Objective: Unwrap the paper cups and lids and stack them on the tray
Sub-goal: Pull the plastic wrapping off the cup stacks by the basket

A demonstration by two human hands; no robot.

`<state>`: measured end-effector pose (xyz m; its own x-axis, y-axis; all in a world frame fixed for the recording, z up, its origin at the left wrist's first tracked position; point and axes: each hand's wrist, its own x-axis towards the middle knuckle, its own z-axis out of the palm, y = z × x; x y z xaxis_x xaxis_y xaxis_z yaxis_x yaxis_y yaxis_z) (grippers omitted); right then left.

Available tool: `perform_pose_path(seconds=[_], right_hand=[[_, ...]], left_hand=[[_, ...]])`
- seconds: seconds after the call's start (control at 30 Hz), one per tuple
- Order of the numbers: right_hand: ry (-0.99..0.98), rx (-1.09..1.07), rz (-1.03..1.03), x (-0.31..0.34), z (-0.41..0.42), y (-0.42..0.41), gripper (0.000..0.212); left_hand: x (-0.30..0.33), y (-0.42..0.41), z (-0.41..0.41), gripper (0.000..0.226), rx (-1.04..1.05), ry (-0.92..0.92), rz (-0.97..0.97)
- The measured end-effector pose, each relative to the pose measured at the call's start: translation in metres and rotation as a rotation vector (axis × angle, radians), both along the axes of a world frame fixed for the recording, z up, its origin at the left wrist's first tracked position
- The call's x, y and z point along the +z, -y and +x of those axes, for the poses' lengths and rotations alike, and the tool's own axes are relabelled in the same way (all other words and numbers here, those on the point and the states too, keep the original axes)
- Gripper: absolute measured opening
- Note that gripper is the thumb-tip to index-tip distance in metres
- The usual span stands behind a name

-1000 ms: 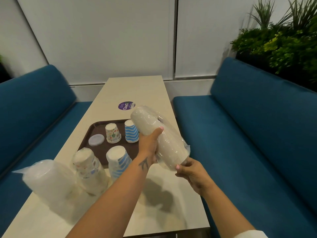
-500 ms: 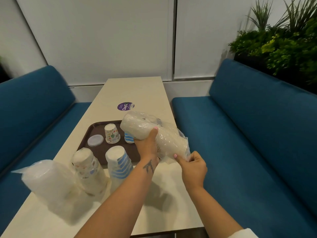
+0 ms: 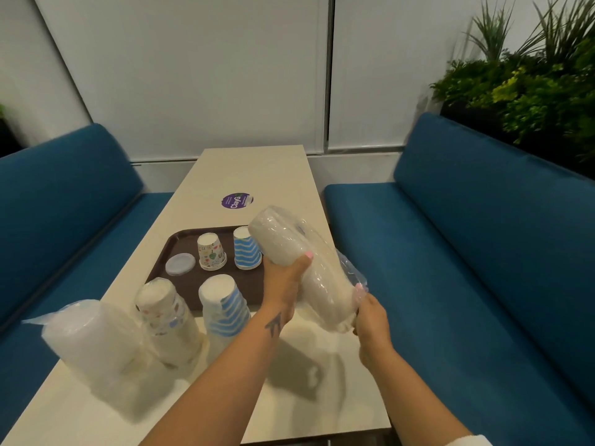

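While tilted above the table [image 3: 289,365], wrapped stack [image 3: 289,246] gripped between both hands: left hand [image 3: 283,284] mid-stack, right hand [image 3: 370,320] near end.

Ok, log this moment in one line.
left hand: grips wrapped white stack | right hand: pinches wrap end | tray: two cups, one lid
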<state>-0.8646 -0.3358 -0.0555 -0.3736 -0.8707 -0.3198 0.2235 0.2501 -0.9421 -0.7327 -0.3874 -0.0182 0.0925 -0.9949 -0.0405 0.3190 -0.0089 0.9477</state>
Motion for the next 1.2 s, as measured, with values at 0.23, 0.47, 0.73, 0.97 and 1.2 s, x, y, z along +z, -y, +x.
perform_pose_path(seconds=[0.23, 0.47, 0.73, 0.97, 1.2], right_hand=[[0.252, 0.257, 0.112, -0.018, -0.015, 0.005, 0.026], [-0.077, 0.466, 0.053, -0.040, -0.014, -0.003, 0.037], [-0.120, 0.550, -0.030, -0.042, -0.008, -0.009, 0.061], [-0.289, 0.451, -0.164, -0.049, 0.023, 0.006, 0.062], [-0.436, 0.445, -0.084, -0.057, 0.018, 0.017, 0.079]], left_hand=[[-0.004, -0.009, 0.007, 0.092, -0.117, 0.243, -0.110], [-0.027, -0.026, 0.009, 0.068, -0.139, 0.465, -0.103], [-0.042, -0.023, 0.020, 0.074, -0.202, 0.480, -0.080], [-0.045, -0.029, 0.030, 0.111, -0.530, 0.549, -0.124], [-0.063, -0.028, 0.050, 0.154, -0.699, 1.079, 0.077]])
